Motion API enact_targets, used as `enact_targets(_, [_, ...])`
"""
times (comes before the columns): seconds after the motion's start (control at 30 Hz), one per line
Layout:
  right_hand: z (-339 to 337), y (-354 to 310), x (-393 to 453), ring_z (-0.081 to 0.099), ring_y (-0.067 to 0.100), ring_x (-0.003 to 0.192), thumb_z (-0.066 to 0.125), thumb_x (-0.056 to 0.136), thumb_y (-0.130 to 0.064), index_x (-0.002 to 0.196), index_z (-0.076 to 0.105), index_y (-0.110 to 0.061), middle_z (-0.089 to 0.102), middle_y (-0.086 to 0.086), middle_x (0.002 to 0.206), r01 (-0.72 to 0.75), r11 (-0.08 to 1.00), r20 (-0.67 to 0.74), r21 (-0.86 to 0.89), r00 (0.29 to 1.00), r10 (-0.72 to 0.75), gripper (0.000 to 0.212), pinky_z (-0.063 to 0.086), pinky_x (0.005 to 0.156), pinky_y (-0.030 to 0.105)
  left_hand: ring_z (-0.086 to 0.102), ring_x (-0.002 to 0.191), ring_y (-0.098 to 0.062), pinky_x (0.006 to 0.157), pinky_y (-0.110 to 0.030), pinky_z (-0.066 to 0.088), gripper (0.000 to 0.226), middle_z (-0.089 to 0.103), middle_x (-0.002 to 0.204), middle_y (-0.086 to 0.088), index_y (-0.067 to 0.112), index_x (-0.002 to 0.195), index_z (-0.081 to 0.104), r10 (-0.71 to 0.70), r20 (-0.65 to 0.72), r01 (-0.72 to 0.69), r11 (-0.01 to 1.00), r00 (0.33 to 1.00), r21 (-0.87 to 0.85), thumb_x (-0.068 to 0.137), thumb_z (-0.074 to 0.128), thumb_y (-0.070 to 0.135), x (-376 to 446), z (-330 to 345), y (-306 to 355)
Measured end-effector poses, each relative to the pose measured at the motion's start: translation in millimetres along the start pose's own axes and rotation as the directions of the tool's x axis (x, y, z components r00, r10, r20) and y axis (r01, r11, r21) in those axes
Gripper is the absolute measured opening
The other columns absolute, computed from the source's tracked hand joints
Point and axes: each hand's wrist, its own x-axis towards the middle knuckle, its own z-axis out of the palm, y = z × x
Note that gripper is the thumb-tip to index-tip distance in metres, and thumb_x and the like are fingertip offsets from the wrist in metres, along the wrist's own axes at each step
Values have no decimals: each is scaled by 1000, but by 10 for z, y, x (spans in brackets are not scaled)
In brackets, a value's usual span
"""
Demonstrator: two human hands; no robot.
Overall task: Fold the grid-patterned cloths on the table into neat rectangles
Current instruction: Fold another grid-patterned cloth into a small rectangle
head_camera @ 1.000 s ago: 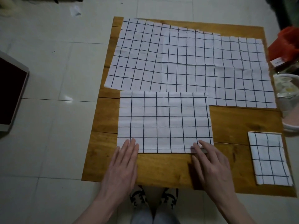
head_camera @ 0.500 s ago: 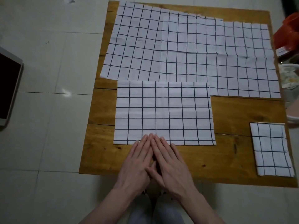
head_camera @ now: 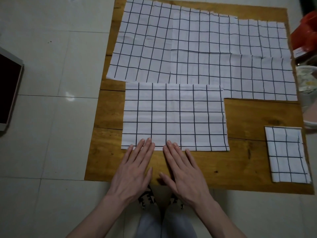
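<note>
Flat hands (head_camera: 159,169) on cloth (head_camera: 174,117) edge

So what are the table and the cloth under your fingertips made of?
Brown plank table: looks like varnished wood, with visible grain, knots and board seams. White grid-patterned half-folded cloth: seemingly thin woven cotton, matte, with soft creases; fibre uncertain.

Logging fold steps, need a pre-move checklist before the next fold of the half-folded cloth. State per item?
1. Both hands flat, fingertips on near edge of half-folded cloth: left hand, right hand: ok.
2. Cloth lies flat, no big wrinkles: ok.
3. Layer edges aligned: right edge slightly off: not ok.
4. Bare table to its right: ok.
5. Finished folded cloth clear of the work: ok.
6. Far edge overlaps unfolded cloths: not ok.
</note>
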Motion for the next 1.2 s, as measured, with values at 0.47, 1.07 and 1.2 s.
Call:
enact_targets(0.47, [-18,403,-331,2,15,160,19,107,-64,166,5,-20,-1,-3,175,-224,974,-67,-45,973,220,76,10,126,48,7,161,-21,126,-46,16,72,8,175,-6,12,166,11,7,-3,-7,1000,1000,-10,104,36,38,-90,-18,-134])
enact_targets(1.07, [-57,656,-502,15,17,159,23,106,-57,163,26,-15,23,4,171,-493,870,-273,10,835,477,71,8,129,48,5,162,-24,124,-56,15,76,4,175,-2,17,167,9,-30,60,28,999,998,27,106,25,59,-85,-35,-126])
enact_targets(1.2, [-176,685,-493,45,24,145,40,104,-45,148,56,-14,53,7,154,-472,881,-382,27,810,446,56,14,127,53,8,161,-26,125,-58,15,77,12,174,-6,14,166,14,-89,36,87,995,995,42,106,20,62,-78,-45,8])
